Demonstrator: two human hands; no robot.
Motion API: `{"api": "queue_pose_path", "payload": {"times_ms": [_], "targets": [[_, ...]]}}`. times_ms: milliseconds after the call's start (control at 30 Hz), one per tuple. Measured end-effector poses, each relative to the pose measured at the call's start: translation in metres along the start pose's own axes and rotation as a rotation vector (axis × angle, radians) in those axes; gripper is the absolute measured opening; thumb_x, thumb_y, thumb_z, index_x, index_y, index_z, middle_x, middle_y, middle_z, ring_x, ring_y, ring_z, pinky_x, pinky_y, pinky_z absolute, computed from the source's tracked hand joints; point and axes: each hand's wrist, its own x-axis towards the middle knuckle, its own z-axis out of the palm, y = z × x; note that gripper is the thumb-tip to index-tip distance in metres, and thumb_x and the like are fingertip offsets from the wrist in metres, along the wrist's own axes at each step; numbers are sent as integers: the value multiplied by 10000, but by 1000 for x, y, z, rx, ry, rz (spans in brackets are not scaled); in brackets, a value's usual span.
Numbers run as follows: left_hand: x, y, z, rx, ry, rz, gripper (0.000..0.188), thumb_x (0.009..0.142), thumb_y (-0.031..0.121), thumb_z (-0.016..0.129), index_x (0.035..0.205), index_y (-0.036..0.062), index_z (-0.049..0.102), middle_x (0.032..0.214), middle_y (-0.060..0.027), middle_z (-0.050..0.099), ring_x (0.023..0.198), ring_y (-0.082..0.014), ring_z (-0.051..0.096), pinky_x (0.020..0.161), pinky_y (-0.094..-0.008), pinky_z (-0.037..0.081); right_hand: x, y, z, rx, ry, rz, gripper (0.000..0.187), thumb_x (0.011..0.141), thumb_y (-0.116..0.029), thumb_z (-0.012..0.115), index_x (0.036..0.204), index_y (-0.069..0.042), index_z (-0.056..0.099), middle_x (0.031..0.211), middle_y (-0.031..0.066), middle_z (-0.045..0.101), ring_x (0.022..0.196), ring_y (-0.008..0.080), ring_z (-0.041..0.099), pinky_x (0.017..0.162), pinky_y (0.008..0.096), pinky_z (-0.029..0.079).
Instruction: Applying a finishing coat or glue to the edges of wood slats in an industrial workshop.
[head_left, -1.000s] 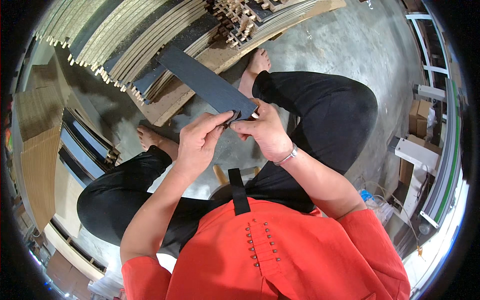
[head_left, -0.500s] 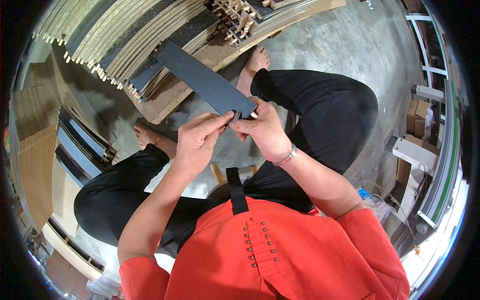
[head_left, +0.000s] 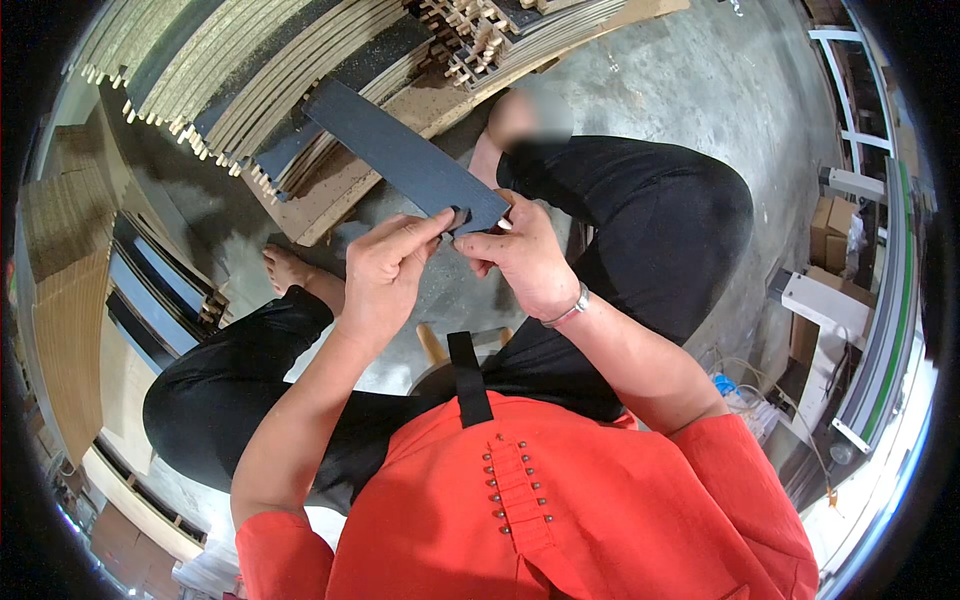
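A long, narrow dark grey board (head_left: 395,160) slants away from me, its far end at the stacked boards. My right hand (head_left: 530,262) is closed on its near end, thumb bent at the near edge. A pale dowel end (head_left: 505,225) shows beside those fingers. My left hand (head_left: 385,275) pinches a small dark piece (head_left: 460,219) between thumb and fingertips, against the board's face close to the near end. Its exact kind cannot be made out.
Beyond my hands, stacked boards (head_left: 270,85) with dowels along their ends lie on a wooden base sheet (head_left: 320,215). More panels (head_left: 150,290) stand at the left. A grey machine rail (head_left: 880,330) runs down the right. Below my hands is a stool (head_left: 432,345).
My left fingertips and the small dark piece have shifted slightly left and farther along the board. My right hand keeps its hold, with the board moved only a little.
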Motion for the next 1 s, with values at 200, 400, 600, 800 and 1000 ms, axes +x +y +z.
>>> {"api": "queue_pose_path", "payload": {"times_ms": [200, 400, 600, 800, 1000], "targets": [[2, -3, 0, -8, 40, -45, 388, 849, -128, 525, 1168, 43, 667, 822, -57, 599, 697, -116, 524, 651, -229, 439, -1, 0, 2, 17, 3, 10, 232, 746, 18, 685, 937, 11, 555, 739, 30, 586, 590, 95, 546, 519, 236, 447], [8, -5, 4, 14, 94, 25, 379, 814, -127, 561, 1127, 50, 680, 817, -137, 644, 682, -175, 602, 636, -273, 483, -1, -2, 4, 5, 31, 7, 202, 737, 36, 667, 896, -7, 551, 695, 13, 567, 534, 90, 529, 470, 235, 431], [10, -4, 2, 59, 206, -105, 275, 868, -40, 583, 1111, 44, 678, 857, -154, 672, 667, -198, 626, 634, -285, 496, 1, 0, 2, 23, 34, 30, 193, 760, 8, 691, 907, -12, 568, 688, 13, 571, 527, 90, 539, 471, 235, 438], [13, -17, -19, 281, 337, -174, 226, 915, 33, 588, 1129, 10, 658, 796, -78, 693, 645, -107, 635, 600, -244, 506, 3, 2, 1, 66, 108, 137, 225, 798, -36, 707, 984, 13, 590, 696, 38, 600, 534, 93, 565, 482, 232, 471], [24, -11, -25, 522, 352, -89, 162, 882, 57, 620, 1031, 31, 678, 840, -98, 692, 696, -188, 672, 650, -296, 527, 9, 13, -4, -64, 112, 125, 360, 759, -42, 748, 1061, 50, 576, 721, 68, 617, 522, 96, 571, 457, 228, 468]]}}
